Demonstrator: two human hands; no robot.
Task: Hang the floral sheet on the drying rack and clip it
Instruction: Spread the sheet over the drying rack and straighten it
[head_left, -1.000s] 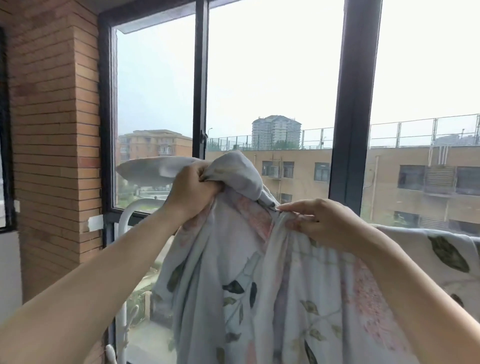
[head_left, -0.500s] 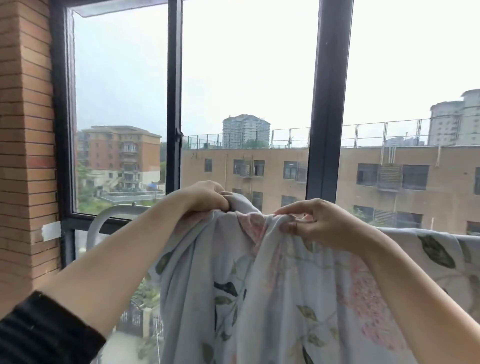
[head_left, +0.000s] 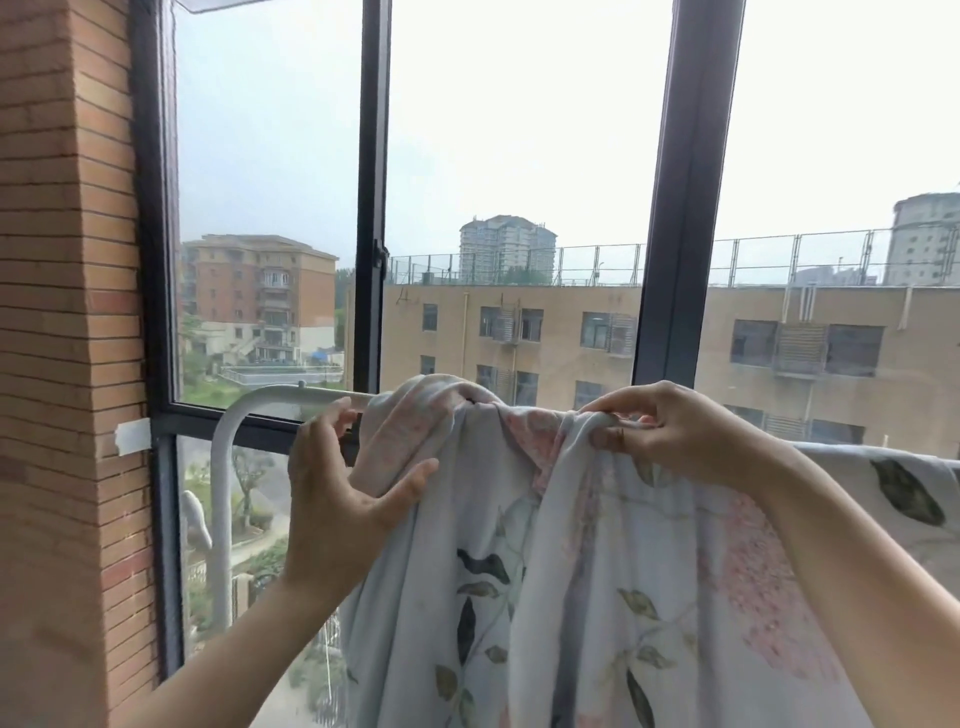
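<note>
The floral sheet (head_left: 597, 571), pale grey with pink blooms and dark leaves, is draped over the top bar of the white drying rack (head_left: 260, 402) and hangs down in front of me. My left hand (head_left: 337, 499) pinches the sheet's bunched left edge just below the bar, thumb on the near side and fingertips up by the bar. To the right, my right hand (head_left: 670, 431) pinches a gathered fold at the top of the sheet on the bar. No clip is in view.
The rack stands against a dark-framed window (head_left: 371, 208). A brick pillar (head_left: 67, 364) closes off the left side. More of the sheet (head_left: 904, 493) lies over the bar further right. The rack's curved left corner and upright (head_left: 221, 519) are bare.
The bunched top of the sheet came down from its raised position onto the rack bar. My left hand shifted from gripping the bunch on top to pinching the left edge lower down.
</note>
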